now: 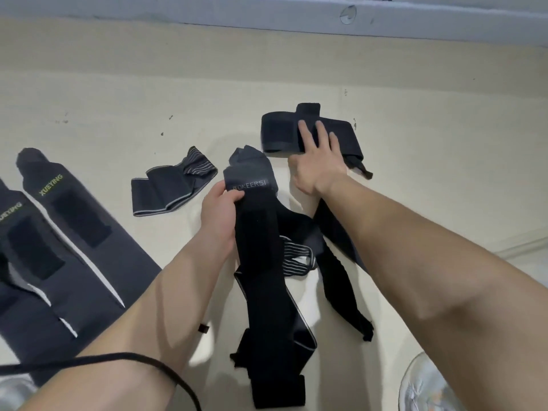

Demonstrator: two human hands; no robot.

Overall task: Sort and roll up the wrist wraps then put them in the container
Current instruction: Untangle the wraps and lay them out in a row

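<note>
My left hand (218, 213) grips a long black wrist wrap (255, 232) with grey lettering near its upper end; the wrap trails down towards me over a tangle of other black straps (335, 262), one of them white-striped (296, 258). My right hand (318, 157) lies flat with straight fingers on a folded black wrap (280, 133) further back. A loosely folded grey-edged striped wrap (169, 188) lies to the left of my left hand. Two long dark wraps with green lettering (71, 221) lie side by side at the far left.
All of it lies on a cream surface (148, 99) bounded by a grey wall edge (296, 16) at the back. A clear round container's rim (421, 384) shows at the bottom right. A thin black cord (142, 358) crosses my left forearm.
</note>
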